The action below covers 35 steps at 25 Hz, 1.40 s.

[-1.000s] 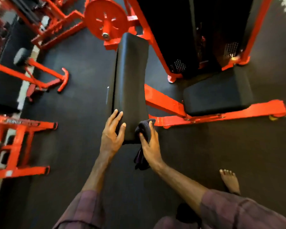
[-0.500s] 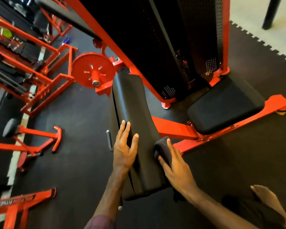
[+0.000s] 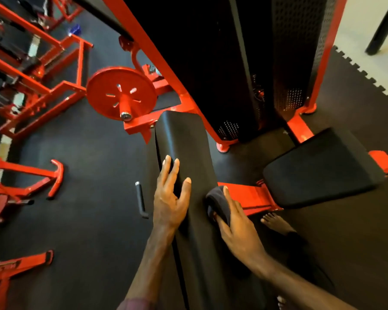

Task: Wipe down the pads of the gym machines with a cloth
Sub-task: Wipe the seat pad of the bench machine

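While pressed flat on the long black pad (image 3: 184, 139), left hand (image 3: 169, 198), fingers (image 3: 166, 168) straight and spread, holding nothing, near the pad's left edge. Right hand (image 3: 238, 227) on the pad's right edge, fingers curled over a dark bunched cloth (image 3: 216, 202), holding it against the pad's side. Long pad running from near to far at centre, far end beside a round red plate (image 3: 121, 92). Second black seat pad (image 3: 320, 168) to the right on the red frame (image 3: 249, 198). Tall black weight-stack housing (image 3: 211, 52) at the far side. Bare foot (image 3: 276, 223) on the dark rubber floor (image 3: 87, 186), just right of the right hand. More red machine frames (image 3: 31, 63) at far left.
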{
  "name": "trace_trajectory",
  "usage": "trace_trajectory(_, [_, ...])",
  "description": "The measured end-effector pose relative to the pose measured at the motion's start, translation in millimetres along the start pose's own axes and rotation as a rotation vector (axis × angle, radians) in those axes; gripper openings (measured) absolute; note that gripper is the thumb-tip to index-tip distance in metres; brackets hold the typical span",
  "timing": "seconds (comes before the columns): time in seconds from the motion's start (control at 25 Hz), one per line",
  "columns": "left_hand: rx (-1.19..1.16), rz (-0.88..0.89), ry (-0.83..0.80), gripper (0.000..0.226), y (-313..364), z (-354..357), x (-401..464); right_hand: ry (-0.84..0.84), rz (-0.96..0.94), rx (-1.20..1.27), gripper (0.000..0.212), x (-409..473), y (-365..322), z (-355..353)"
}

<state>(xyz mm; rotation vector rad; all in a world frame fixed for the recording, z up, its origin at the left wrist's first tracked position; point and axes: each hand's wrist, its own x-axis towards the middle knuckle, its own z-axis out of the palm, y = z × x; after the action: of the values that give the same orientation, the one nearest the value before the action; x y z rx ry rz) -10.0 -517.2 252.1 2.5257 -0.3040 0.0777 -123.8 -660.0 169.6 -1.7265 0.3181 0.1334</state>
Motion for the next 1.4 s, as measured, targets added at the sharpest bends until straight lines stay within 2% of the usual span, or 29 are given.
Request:
trace_trajectory(0.24, [-0.073,-0.077,0.018,0.061,-15.1,11.0,79.7,0.070,0.139,-0.052,0.079,133.5,-50.1,12.2])
trace_trajectory(0.4, [-0.138,-0.116,0.078,0.061,-24.1,20.5,115.8,0.055,0.184,-0.077,0.077,185.6,-68.1,7.7])
trace_trajectory(0.56, [-0.161,-0.118,0.097,0.062,-24.8,24.6,121.8,0.050,0.138,-0.125,0.071,261.3,-88.6,0.8])
trace_trajectory(0.68, [-0.159,-0.150,0.131,0.065,-24.3,25.1,120.2,0.012,0.047,-0.175,0.054,305.2,-101.1,-7.6])
trace_trajectory(0.88, [-0.185,-0.308,0.203,0.071,-28.8,26.2,122.0,-0.265,-0.098,-0.435,0.033,346.0,-143.8,-10.9])
trace_trajectory(1.0, [-0.150,-0.300,0.217,0.073,-29.0,28.2,122.0,-0.426,-0.190,-0.566,0.023,359.3,-182.2,-8.5])
trace_trajectory(1.12, [-0.100,-0.291,0.276,0.071,-30.0,29.0,123.8,-0.629,-0.362,-0.873,0.045,360.5,-222.1,26.8])
trace_trajectory(1.2, [-0.093,-0.305,0.348,0.063,-32.0,30.1,122.1,-0.694,-0.420,-1.112,0.046,357.7,-228.5,60.8])
trace_trajectory(1.28, [-0.124,-0.364,0.424,0.053,-36.9,28.9,115.5,-0.774,-0.383,-1.209,0.044,353.8,-224.5,86.7])
trace_trajectory(1.4, [-0.175,-0.517,0.507,0.047,-55.8,20.7,88.8,-0.857,-0.530,-1.407,0.046,358.0,-225.1,128.2])
